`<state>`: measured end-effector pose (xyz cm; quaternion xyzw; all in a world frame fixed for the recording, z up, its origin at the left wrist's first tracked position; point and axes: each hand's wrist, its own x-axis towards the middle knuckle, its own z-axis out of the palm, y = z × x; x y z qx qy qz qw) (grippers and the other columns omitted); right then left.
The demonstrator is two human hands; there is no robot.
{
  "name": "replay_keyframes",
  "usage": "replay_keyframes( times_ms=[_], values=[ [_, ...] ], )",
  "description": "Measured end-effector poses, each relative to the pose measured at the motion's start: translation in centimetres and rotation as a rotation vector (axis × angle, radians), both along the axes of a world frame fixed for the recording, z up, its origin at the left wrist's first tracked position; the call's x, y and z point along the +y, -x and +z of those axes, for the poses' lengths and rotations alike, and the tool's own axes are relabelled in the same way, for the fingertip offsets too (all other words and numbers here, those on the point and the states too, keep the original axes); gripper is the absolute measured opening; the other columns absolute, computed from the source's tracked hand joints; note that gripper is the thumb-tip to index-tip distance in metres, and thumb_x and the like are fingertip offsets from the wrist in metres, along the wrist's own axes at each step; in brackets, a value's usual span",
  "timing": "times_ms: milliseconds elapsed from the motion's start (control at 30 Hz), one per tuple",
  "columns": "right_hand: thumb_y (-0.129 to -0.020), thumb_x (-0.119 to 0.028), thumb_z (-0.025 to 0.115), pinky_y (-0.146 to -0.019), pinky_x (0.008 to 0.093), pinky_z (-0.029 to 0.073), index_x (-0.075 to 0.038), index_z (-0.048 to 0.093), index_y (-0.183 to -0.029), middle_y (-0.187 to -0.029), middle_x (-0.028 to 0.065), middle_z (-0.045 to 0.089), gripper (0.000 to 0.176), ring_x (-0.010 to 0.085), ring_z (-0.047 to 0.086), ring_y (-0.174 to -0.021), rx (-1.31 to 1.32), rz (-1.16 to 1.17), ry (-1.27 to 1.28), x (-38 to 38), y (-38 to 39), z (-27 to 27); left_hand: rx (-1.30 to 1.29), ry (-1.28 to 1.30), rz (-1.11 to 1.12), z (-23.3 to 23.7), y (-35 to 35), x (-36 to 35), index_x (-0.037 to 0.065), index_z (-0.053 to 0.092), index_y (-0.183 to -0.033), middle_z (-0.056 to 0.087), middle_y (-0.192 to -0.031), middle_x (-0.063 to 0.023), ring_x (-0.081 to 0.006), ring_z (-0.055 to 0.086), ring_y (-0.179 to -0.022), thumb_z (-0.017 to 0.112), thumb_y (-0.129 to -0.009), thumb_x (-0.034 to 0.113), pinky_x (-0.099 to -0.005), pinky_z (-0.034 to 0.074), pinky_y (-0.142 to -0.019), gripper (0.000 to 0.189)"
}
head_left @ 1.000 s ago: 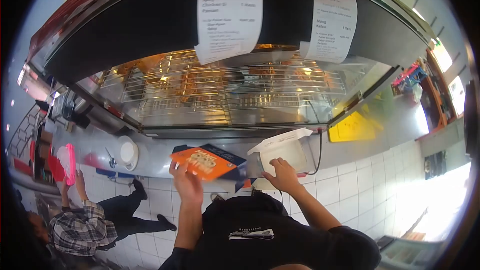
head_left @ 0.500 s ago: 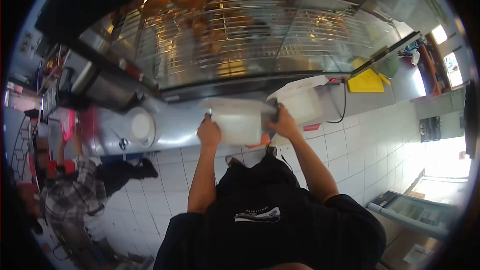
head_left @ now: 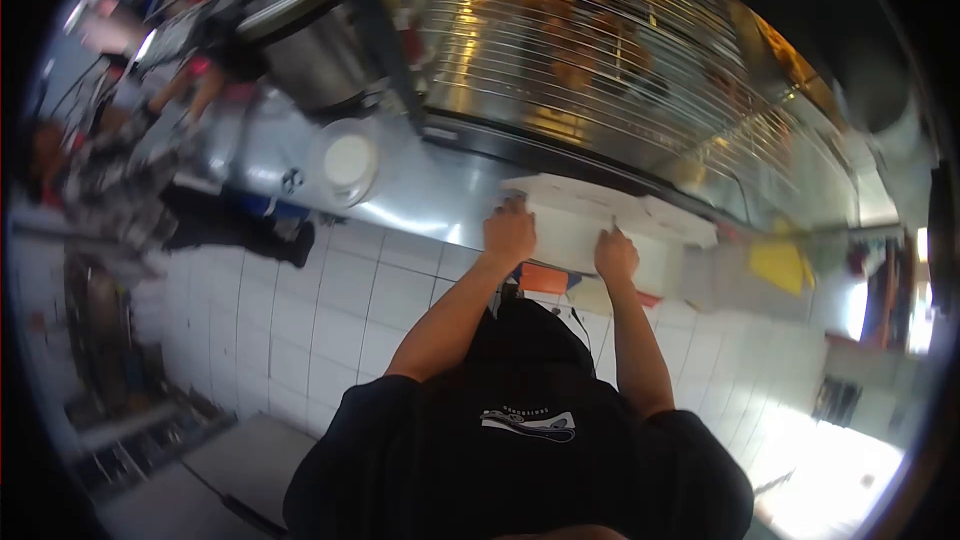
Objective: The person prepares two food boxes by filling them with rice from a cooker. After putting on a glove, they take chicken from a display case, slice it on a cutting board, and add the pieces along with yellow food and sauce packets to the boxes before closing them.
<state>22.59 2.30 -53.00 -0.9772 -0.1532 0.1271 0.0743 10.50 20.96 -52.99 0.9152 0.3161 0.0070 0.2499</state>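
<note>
An opened white takeaway box [head_left: 563, 232] is on the metal counter, its lid raised along the far side. My left hand [head_left: 511, 233] is closed on the box's left edge. My right hand [head_left: 616, 254] is closed at its right edge, where a second open white box [head_left: 658, 262] sits close beside it. Both boxes look empty inside, though blur softens the detail. The fingertips of both hands are partly hidden.
A glass display cabinet with wire racks [head_left: 620, 70] of fried food stands behind the boxes. To the left are a white round container [head_left: 348, 162] and a metal pot [head_left: 318, 55]. A yellow cloth [head_left: 780, 262] lies right. Another person [head_left: 120, 185] works at far left.
The box in my hands has come down onto the counter beside the second box. My view has turned, shifting the cabinet to the right.
</note>
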Motion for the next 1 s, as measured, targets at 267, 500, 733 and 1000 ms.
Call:
replay_keyframes(
  times_ms=[267, 500, 733, 1000],
  values=[
    [-0.099, -0.048, 0.049, -0.082, 0.0543, 0.053, 0.0, 0.069, -0.102, -0.098, 0.0269, 0.071, 0.052, 0.045, 0.069, -0.093, -0.041, 0.115, 0.055, -0.4, -2.3, -1.0, -0.054, 0.076, 0.075, -0.1, -0.8, 0.9, -0.002, 0.05, -0.123, 0.066, -0.113, -0.023, -0.0393, 0.069, -0.097, 0.054, -0.097, 0.037, -0.053, 0.053, -0.086, 0.047],
    [-0.088, -0.051, 0.065, -0.078, 0.0517, 0.052, -0.001, 0.067, -0.09, -0.088, 0.0229, 0.071, 0.05, 0.043, 0.068, -0.086, 0.043, 0.307, 0.194, 0.2, 1.1, 11.8, -0.434, 0.361, 0.335, 3.7, 9.9, 13.1, 0.008, 0.067, -0.093, 0.072, -0.083, -0.0144, -0.0318, 0.071, -0.083, 0.064, -0.087, 0.024, -0.0435, 0.055, -0.076, 0.017],
    [-0.086, -0.037, 0.072, -0.072, 0.0473, 0.052, -0.003, 0.062, -0.092, -0.077, 0.0163, 0.067, 0.036, 0.039, 0.067, -0.079, 0.38, 0.806, -0.179, 15.9, 9.4, 18.9, -1.094, -0.527, 0.619, 21.0, 16.9, 37.3, 0.001, 0.057, -0.115, 0.064, -0.101, -0.0131, -0.0257, 0.06, -0.095, 0.076, -0.085, 0.018, -0.0367, 0.048, -0.085, 0.039],
    [-0.088, -0.032, 0.072, -0.079, 0.0426, 0.049, -0.003, 0.06, -0.11, -0.093, 0.0136, 0.065, 0.039, 0.0345, 0.063, -0.09, 0.239, 1.055, -0.434, 33.3, 16.8, 19.1, -0.87, -0.177, 0.213, 27.2, 15.8, 51.1, 0.005, 0.051, -0.123, 0.066, -0.094, -0.0107, -0.0237, 0.064, -0.086, 0.078, -0.081, 0.012, -0.0343, 0.05, -0.079, 0.051]
  ],
)
